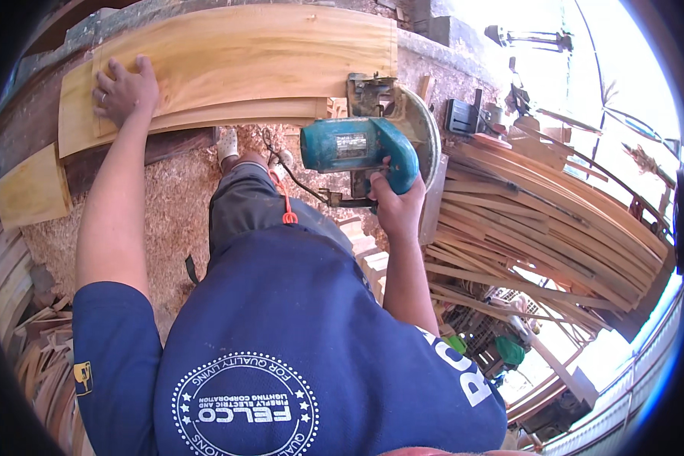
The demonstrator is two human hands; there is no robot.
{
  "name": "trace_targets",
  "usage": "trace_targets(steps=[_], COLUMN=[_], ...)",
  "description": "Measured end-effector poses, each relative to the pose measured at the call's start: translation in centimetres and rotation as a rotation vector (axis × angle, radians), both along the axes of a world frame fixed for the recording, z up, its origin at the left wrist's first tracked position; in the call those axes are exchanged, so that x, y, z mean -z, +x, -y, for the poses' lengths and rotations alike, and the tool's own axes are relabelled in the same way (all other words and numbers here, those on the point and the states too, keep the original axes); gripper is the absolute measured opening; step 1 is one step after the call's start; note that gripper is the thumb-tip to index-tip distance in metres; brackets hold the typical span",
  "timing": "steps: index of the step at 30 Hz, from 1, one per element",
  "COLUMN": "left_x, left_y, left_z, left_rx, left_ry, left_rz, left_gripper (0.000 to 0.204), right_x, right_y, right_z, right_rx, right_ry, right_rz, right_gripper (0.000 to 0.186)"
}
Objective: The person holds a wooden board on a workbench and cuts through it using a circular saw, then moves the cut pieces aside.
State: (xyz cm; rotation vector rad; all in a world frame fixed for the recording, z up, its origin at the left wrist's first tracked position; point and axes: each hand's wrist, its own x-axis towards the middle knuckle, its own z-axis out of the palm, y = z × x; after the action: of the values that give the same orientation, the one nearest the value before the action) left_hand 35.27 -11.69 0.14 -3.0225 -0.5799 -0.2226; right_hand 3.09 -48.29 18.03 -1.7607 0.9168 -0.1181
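A wide, pale wooden board (258,57) lies across the workbench, on top of another board (228,115) whose near edge sticks out. Flat on its left end rests my left hand (129,93), fingers spread, a ring on one of them. My right hand (397,199) is wrapped round the rear handle of a teal circular saw (349,146). The saw's metal base touches the right end of the top board. Its round guard (425,137) faces right, and the blade itself is hidden. A dark cord (300,182) trails from the saw.
Long wooden strips (539,228) are piled at the right. A small board piece (32,188) lies at the left, above stacked offcuts (49,380). Wood shavings (167,205) cover the floor round my feet. An orange cord (287,205) hangs at my waist.
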Motion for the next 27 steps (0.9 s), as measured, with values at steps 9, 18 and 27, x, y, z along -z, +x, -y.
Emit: trace_targets(steps=[9,18,27], left_x=[-0.2,-0.3,-0.4], left_y=[-0.1,0.0,-0.2], left_z=[0.1,0.1,0.3], left_rx=[0.022,0.033,0.022], left_ry=[0.002,0.023,0.006], left_rz=[0.019,0.016,0.008], left_gripper=[0.080,0.080,0.079], right_x=[-0.5,0.8,0.8], right_y=[0.2,-0.4,-0.1], right_z=[-0.2,-0.2,-1.2], right_rx=[0.017,0.007,0.067], right_ry=[0.035,-0.006,0.002], right_rz=[-0.074,-0.030,-0.034], right_gripper=[0.032,0.031,0.016])
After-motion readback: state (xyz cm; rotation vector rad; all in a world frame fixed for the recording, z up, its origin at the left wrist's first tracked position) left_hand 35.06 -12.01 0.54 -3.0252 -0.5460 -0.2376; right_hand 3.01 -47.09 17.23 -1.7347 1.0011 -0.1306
